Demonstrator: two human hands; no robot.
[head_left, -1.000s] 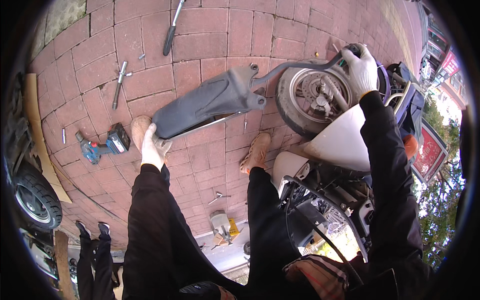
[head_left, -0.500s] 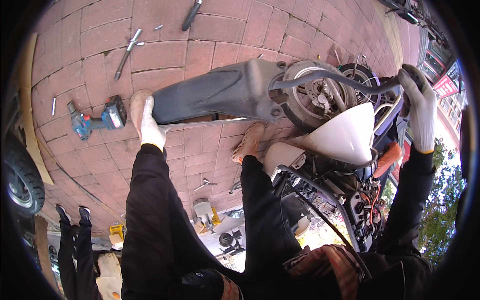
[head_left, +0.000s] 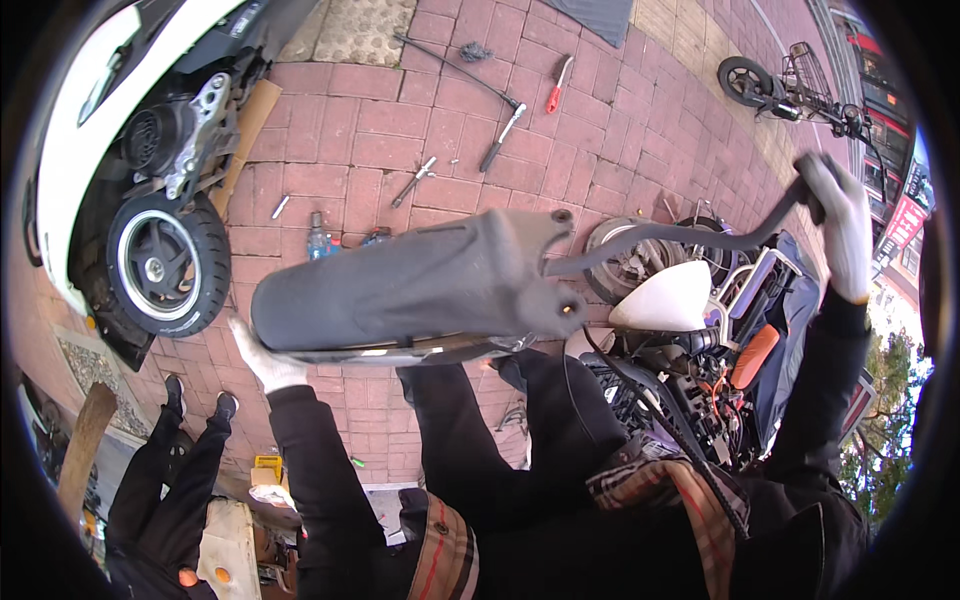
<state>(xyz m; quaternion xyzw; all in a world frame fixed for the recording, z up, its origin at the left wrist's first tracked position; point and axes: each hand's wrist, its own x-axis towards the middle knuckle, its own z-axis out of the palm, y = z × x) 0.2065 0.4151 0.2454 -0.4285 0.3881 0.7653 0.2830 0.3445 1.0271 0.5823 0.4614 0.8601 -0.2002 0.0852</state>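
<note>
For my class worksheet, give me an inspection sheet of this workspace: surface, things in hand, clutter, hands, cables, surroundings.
Surface: red brick paving.
Things in hand: grey moulded part; bent dark tube running from its right end.
Clutter: red-handled tool, black-handled tool, T-shaped tool; blue power tool partly hidden by the grey moulded part.
Hands: both gloved; left hand holds the grey moulded part's lower left edge, right hand grips the bent dark tube.
Cables: orange wiring on the partly stripped scooter.
Surroundings: white scooter left, another person's legs lower left, parked two-wheeler upper right.
</note>
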